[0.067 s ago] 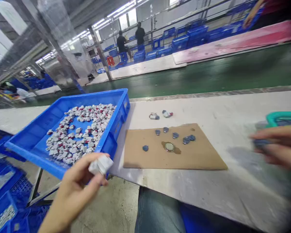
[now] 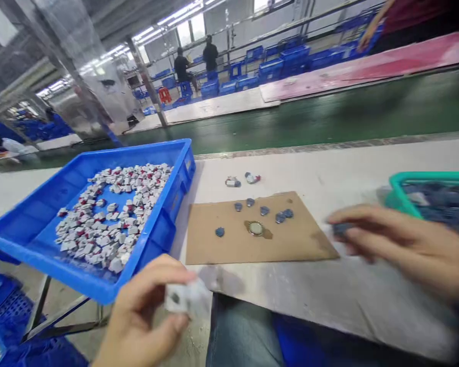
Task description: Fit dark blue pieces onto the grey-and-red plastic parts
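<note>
**Two hands, two small parts at the near edge of the bench**

The left hand [image 2: 145, 321] pinches a small white block [image 2: 185, 298] between thumb and fingers, near and just right of the blue tray [image 2: 34, 250] of similar white pieces. The block's long axis runs roughly left to right, and a dark spot on its face points toward the camera. The right hand [image 2: 401, 250] is closed on a small dark disc [image 2: 342, 229] (blurred, so details are unclear), which points left toward the cardboard sheet [image 2: 309, 244]. The block lies well left of the disc, with the green basket [image 2: 401, 196] far right.
</note>
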The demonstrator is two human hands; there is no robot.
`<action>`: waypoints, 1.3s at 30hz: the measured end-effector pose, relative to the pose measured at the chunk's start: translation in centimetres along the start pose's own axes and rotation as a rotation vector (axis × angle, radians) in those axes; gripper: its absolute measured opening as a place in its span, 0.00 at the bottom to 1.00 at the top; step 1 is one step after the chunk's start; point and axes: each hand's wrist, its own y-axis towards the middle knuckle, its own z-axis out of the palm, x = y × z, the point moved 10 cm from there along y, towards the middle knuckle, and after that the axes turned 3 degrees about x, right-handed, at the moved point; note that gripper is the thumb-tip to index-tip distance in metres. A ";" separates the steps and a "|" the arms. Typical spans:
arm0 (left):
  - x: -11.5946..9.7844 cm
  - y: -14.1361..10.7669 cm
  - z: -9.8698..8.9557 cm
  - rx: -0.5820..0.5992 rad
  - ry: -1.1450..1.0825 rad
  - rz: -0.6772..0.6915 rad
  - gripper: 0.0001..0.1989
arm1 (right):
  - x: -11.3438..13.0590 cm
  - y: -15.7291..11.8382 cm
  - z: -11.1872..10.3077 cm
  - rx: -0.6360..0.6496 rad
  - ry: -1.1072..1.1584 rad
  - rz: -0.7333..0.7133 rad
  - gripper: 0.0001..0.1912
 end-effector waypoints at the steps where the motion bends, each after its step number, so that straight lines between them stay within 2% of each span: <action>1: 0.6 0.1 2.3 0.034 -0.132 0.011 0.10 | 1.8 -0.1 2.2 0.115 0.122 -0.025 0.18; 2: 1.5 0.1 4.4 0.050 -0.279 -0.017 0.09 | 3.1 -0.2 4.3 0.222 0.237 -0.029 0.18; 3: 3.1 -0.2 6.2 0.037 -0.460 -0.101 0.10 | 4.4 -0.4 5.8 0.277 0.352 -0.055 0.17; 6: 7.6 -1.5 10.2 -0.064 -0.843 -0.360 0.10 | 5.6 -0.7 8.1 0.275 0.642 -0.040 0.13; 8: 9.1 -2.0 11.0 -0.108 -0.923 -0.410 0.10 | 5.3 -0.9 8.8 0.258 0.764 -0.012 0.11; 11: 10.2 -1.9 10.0 -0.152 -0.972 -0.417 0.11 | 4.5 -1.0 9.6 0.268 0.783 0.056 0.14; 14: 10.7 -1.3 8.9 -0.158 -1.026 -0.417 0.09 | 3.4 -0.2 9.4 0.243 0.641 0.097 0.16; 17: 11.4 -0.7 8.4 -0.196 -0.985 -0.432 0.06 | 2.7 1.3 8.3 0.140 0.381 0.041 0.14; 19: 11.4 -0.1 8.5 -0.203 -0.921 -0.425 0.03 | 2.8 2.4 8.2 0.128 0.136 -0.028 0.12; 22: 11.1 0.5 8.3 -0.245 -0.874 -0.415 0.13 | 3.4 3.7 9.5 0.227 -0.259 -0.132 0.10; 24: 11.5 0.5 7.9 -0.304 -0.881 -0.457 0.21 | 3.7 4.4 10.2 0.280 -0.420 -0.173 0.11; 28: 13.1 -0.1 7.2 -0.398 -0.932 -0.555 0.16 | 4.2 5.1 11.3 0.368 -0.620 -0.200 0.10; 33: 14.1 -0.3 6.6 -0.457 -0.937 -0.548 0.16 | 4.7 5.3 13.1 0.476 -0.850 -0.284 0.03; 39: 14.1 0.2 7.3 -0.460 -0.920 -0.561 0.16 | 5.1 5.7 13.3 0.489 -0.950 -0.301 0.04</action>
